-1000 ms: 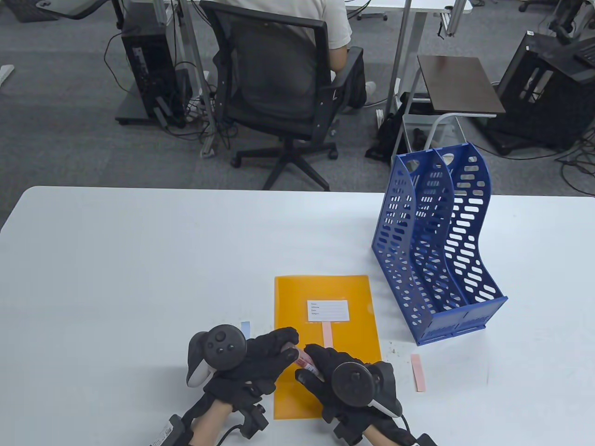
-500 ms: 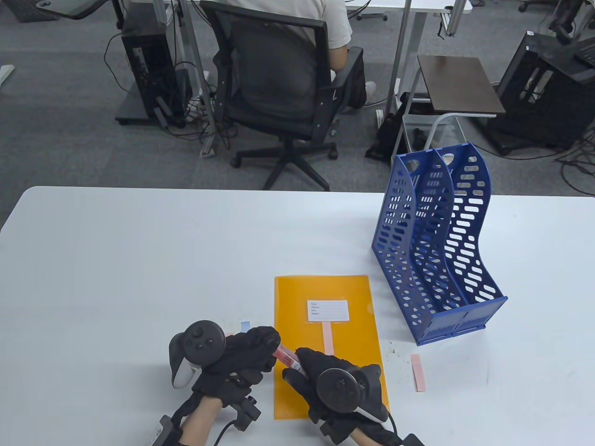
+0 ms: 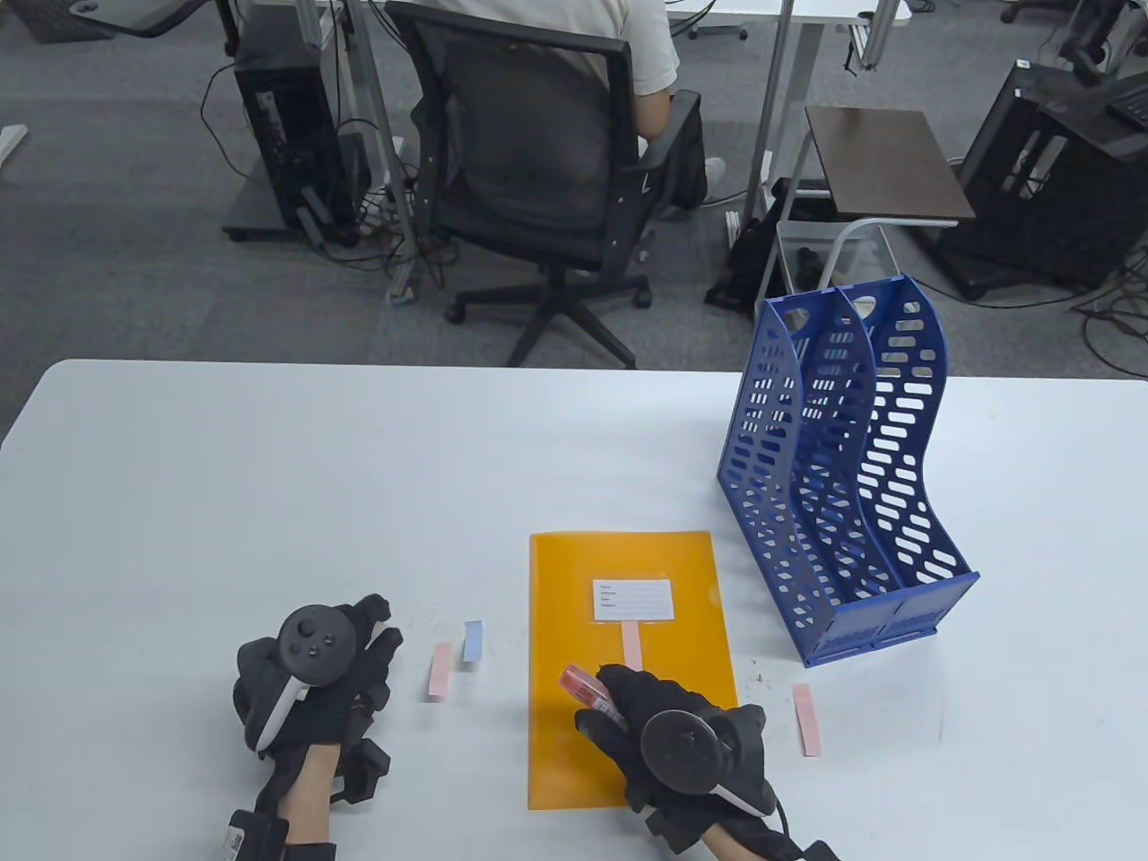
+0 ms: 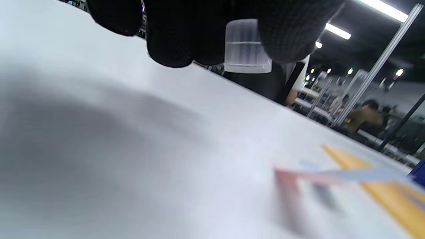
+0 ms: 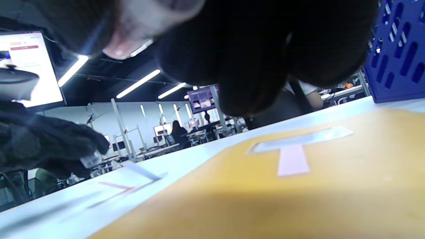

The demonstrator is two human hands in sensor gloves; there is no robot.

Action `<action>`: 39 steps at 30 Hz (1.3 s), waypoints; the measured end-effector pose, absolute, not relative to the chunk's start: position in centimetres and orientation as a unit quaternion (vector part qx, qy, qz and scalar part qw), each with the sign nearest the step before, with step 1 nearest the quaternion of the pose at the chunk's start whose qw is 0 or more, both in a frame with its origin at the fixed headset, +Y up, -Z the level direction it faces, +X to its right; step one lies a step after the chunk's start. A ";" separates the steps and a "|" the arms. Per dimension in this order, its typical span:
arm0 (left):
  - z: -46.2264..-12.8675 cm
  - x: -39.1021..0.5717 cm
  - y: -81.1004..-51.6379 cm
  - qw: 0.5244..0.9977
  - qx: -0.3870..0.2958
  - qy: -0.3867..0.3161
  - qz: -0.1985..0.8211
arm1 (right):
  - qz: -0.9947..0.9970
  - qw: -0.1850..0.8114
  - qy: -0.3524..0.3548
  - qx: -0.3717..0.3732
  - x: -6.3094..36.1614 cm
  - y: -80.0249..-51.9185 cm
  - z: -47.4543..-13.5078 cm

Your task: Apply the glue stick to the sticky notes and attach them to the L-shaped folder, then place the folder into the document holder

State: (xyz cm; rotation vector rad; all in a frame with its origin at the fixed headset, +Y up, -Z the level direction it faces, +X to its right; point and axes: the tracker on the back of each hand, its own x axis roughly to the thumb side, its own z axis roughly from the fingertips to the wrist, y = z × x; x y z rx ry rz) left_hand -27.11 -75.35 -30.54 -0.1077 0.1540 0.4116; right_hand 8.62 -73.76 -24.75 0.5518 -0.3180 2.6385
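The orange L-shaped folder (image 3: 673, 700) lies flat near the table's front edge, with a white label (image 3: 634, 599) and one pink sticky note (image 3: 632, 644) on it. My right hand (image 3: 603, 701) rests over the folder's lower part and grips the glue stick (image 3: 583, 685), whose uncapped end points up-left. My left hand (image 3: 377, 632) sits on the table left of the folder and pinches the clear glue cap (image 4: 247, 46). A loose pink note (image 3: 440, 670) and a blue note (image 3: 472, 640) lie between the hands. The blue document holder (image 3: 843, 484) stands to the right.
Another pink note (image 3: 807, 719) lies on the table right of the folder, in front of the holder. Beyond the table's far edge a person sits in an office chair (image 3: 529, 152), back turned.
The hands pulled apart: the left hand moved left with the cap, uncovering the pink and blue notes. The right hand keeps the glue stick over the folder.
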 end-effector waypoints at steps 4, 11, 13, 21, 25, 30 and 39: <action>-31.2 -26.5 -76.8 0.976 -0.104 0.077 0.173 | 0.951 0.208 -0.109 0.200 8.6 -73.9 -24.8; -31.5 -25.6 -77.3 0.982 -0.119 0.065 0.129 | 0.952 0.208 -0.102 0.201 8.7 -73.9 -24.8; -31.4 -25.5 -77.4 0.982 -0.122 0.064 0.128 | 0.952 0.207 -0.100 0.201 8.7 -73.9 -24.8; -31.1 -26.4 -77.2 0.969 -0.120 0.078 0.201 | 0.952 0.211 -0.094 0.198 8.9 -74.0 -24.8; -30.6 -26.2 -76.2 0.965 -0.085 0.071 0.238 | 0.952 0.215 -0.084 0.200 8.9 -74.1 -24.9; -29.6 -24.3 -73.9 0.935 -0.032 -0.027 0.353 | 0.952 0.211 -0.059 0.212 8.6 -74.3 -24.9; -28.7 -17.6 -74.8 0.810 -0.173 -0.223 0.514 | 0.942 0.239 -0.046 0.231 8.3 -74.4 -24.8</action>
